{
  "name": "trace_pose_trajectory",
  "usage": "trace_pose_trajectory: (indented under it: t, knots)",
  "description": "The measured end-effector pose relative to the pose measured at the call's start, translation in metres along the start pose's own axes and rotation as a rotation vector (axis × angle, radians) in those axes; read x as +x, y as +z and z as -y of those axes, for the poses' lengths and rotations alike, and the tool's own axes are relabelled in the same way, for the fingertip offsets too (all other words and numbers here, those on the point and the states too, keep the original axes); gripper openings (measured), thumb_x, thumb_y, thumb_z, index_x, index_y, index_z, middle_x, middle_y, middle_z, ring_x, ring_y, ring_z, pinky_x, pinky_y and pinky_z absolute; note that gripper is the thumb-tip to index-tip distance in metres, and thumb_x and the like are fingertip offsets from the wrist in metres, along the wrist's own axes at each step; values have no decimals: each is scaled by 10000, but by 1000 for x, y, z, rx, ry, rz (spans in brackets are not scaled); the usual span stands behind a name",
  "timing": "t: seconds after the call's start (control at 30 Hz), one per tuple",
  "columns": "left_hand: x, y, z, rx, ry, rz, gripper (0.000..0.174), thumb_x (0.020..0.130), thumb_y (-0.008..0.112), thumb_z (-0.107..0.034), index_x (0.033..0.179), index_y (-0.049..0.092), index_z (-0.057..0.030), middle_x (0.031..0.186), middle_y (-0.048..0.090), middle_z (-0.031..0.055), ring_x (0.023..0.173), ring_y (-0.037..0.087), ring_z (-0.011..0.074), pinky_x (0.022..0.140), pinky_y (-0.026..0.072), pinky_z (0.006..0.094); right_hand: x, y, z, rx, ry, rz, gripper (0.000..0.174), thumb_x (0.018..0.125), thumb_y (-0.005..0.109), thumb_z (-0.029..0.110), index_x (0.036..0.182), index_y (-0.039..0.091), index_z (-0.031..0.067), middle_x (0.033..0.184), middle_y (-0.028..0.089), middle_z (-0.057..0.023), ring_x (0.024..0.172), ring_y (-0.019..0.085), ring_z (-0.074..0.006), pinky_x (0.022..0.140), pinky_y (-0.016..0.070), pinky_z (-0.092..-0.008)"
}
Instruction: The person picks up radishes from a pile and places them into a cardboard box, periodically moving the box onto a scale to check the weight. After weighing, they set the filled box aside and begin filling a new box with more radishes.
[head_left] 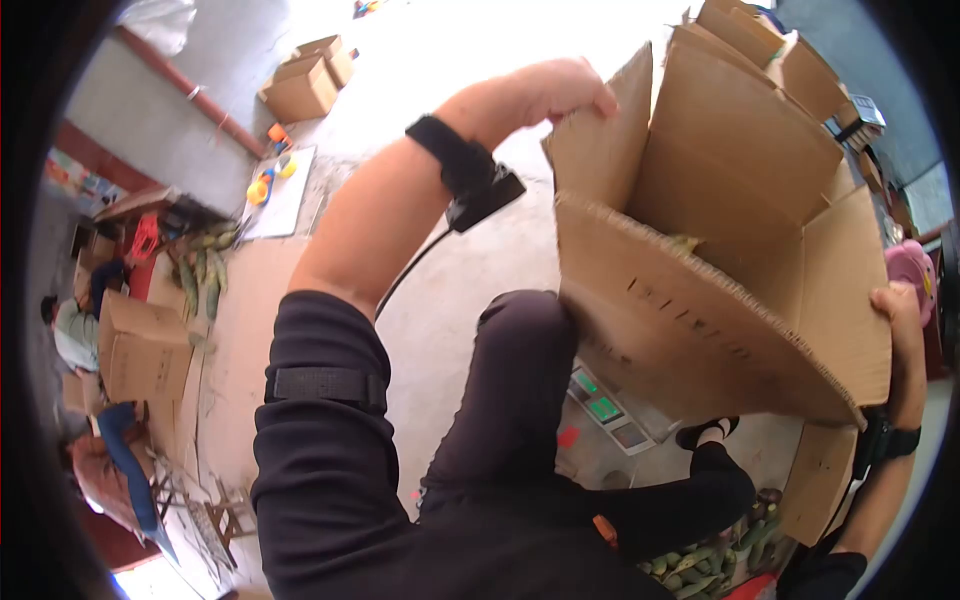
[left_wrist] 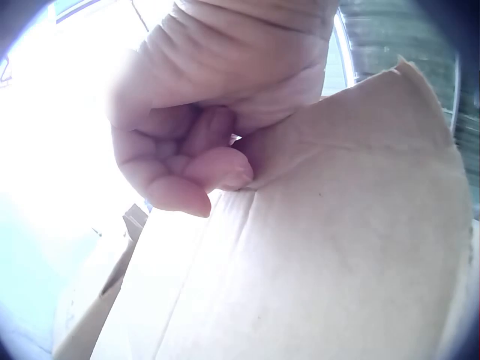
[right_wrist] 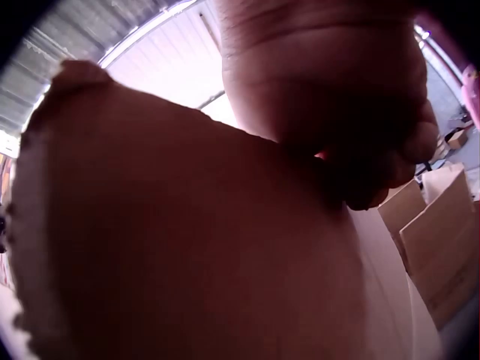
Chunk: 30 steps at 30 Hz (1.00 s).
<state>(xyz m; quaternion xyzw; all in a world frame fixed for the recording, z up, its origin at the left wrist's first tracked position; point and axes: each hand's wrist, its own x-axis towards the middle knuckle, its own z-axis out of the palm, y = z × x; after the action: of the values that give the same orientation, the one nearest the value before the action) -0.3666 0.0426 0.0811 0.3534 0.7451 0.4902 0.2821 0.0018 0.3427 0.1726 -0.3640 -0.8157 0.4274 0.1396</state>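
A large open cardboard box (head_left: 690,330) is held tilted in front of the body, its flaps up. The left hand (head_left: 572,90) grips the edge of a far-left flap, and in the left wrist view the curled fingers of the left hand (left_wrist: 187,142) pinch the cardboard flap (left_wrist: 322,225). On the opposite side the right hand (head_left: 900,305) grips another flap's edge; the right wrist view shows the right hand (right_wrist: 337,97) closed over the flap (right_wrist: 180,225), its fingertips in shadow. Something yellowish (head_left: 685,243) shows inside the box, too small to identify.
Below the box is a scale with a green display (head_left: 603,408). Green vegetables (head_left: 700,568) lie at the lower right, more (head_left: 205,275) at the left. Other boxes (head_left: 303,88) stand at the back and right. People sit at the far left beside a box (head_left: 145,350).
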Motion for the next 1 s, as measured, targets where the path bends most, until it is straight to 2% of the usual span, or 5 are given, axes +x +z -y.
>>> trace_pose_trajectory:
  t: [0.37, 0.57, 0.7, 0.83, 1.0]
  knots:
    - [-176, -94, 74, 117, -90, -486, 250, 719, 634, -199, 690, 635, 49, 567, 549, 40, 536, 465, 106, 502, 386, 282, 48, 175, 83, -382, -461, 243, 281, 771, 549, 176, 576, 505, -21, 553, 446, 26, 542, 443, -46, 503, 351, -232]
    - [-324, -88, 135, 86, -215, -793, 283, 778, 609, -191, 648, 556, 56, 527, 444, -6, 538, 404, 60, 458, 325, 290, 11, 310, 117, -729, -577, 301, 308, 756, 491, 269, 811, 665, 21, 882, 636, -226, 880, 614, -365, 774, 484, -431]
    - [-429, -64, 134, 170, -427, -897, 249, 799, 588, -146, 631, 550, 34, 550, 486, -53, 510, 416, 50, 436, 291, 266, -31, 391, 127, -597, -554, 576, 303, 767, 462, 233, 920, 673, 80, 923, 655, -184, 905, 617, -360, 817, 474, -451]
    - [-534, -32, 141, 29, -620, -996, 114, 779, 562, -34, 691, 576, 36, 638, 514, -29, 572, 424, 47, 480, 324, 233, -88, 471, 108, -400, -933, 687, 180, 687, 530, 182, 687, 680, 82, 700, 645, -151, 677, 635, -332, 588, 499, -441]
    - [-637, -14, 135, 169, -1305, -870, 195, 775, 650, -198, 785, 649, -3, 667, 611, 98, 600, 553, 247, 579, 445, 401, -182, 529, 122, -416, -1008, 946, 190, 644, 573, 179, 703, 694, 45, 707, 656, -164, 685, 655, -316, 569, 502, -399]
